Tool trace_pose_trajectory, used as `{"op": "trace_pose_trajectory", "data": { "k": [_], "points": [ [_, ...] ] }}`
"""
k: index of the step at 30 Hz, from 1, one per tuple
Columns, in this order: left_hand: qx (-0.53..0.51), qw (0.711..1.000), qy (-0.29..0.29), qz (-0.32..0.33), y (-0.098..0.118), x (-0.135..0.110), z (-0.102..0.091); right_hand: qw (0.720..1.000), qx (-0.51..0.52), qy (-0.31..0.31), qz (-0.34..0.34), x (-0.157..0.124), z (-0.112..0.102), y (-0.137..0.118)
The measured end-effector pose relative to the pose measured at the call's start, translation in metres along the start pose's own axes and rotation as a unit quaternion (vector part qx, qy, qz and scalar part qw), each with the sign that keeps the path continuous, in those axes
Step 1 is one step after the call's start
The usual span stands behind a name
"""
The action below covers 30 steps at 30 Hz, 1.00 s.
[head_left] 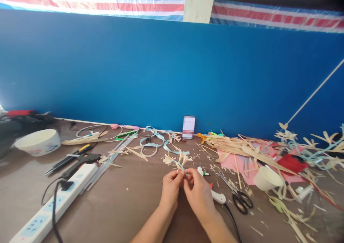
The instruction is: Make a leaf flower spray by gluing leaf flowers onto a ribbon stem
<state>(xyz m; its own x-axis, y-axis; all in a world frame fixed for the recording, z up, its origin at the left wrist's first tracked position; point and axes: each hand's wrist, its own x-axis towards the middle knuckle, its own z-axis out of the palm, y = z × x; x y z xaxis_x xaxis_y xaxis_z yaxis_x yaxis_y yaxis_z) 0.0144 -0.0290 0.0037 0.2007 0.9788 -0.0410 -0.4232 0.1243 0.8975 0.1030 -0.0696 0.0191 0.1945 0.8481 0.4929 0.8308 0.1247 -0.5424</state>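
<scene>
My left hand (170, 186) and my right hand (198, 191) meet over the brown table, fingertips pinched together on a small straw ornament (179, 161) with pale leaf-shaped pieces and a light blue ribbon strip. The ornament fans out just beyond my fingers. The exact part each hand pinches is too small to make out. Both forearms come in from the bottom edge.
Scissors (240, 198) and a white glue gun (218, 197) lie right of my hands. A white cup (266, 178), pink paper and straw scraps (242, 148) fill the right. A power strip (51, 209), black glue gun (80, 164) and white bowl (39, 141) sit left. A blue wall (172, 71) backs the table.
</scene>
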Motion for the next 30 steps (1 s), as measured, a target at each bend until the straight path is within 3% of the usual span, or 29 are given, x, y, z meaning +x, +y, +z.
{"op": "trace_pose_trajectory", "data": {
  "k": [13, 18, 20, 23, 30],
  "points": [
    [-0.032, 0.999, 0.018, -0.029, 0.0013, -0.0022, 0.0009, 1.000, -0.027, -0.002, -0.013, 0.0017, -0.0005, -0.0020],
    [-0.003, 1.000, 0.006, -0.011, -0.0012, -0.0024, 0.0002, 0.997, 0.048, 0.015, 0.058, 0.0032, 0.0002, -0.0028],
    [0.009, 1.000, -0.013, 0.002, -0.0012, -0.0029, 0.0004, 0.975, 0.171, 0.017, 0.140, 0.0054, 0.0008, -0.0016],
    [0.011, 0.999, -0.029, 0.009, 0.0002, -0.0034, 0.0010, 0.899, 0.358, -0.006, 0.250, 0.0086, 0.0022, 0.0012],
    [-0.098, 0.981, -0.137, -0.092, 0.0058, -0.0022, 0.0022, 0.797, 0.502, -0.093, 0.323, 0.0081, 0.0000, 0.0054]
  ]
}}
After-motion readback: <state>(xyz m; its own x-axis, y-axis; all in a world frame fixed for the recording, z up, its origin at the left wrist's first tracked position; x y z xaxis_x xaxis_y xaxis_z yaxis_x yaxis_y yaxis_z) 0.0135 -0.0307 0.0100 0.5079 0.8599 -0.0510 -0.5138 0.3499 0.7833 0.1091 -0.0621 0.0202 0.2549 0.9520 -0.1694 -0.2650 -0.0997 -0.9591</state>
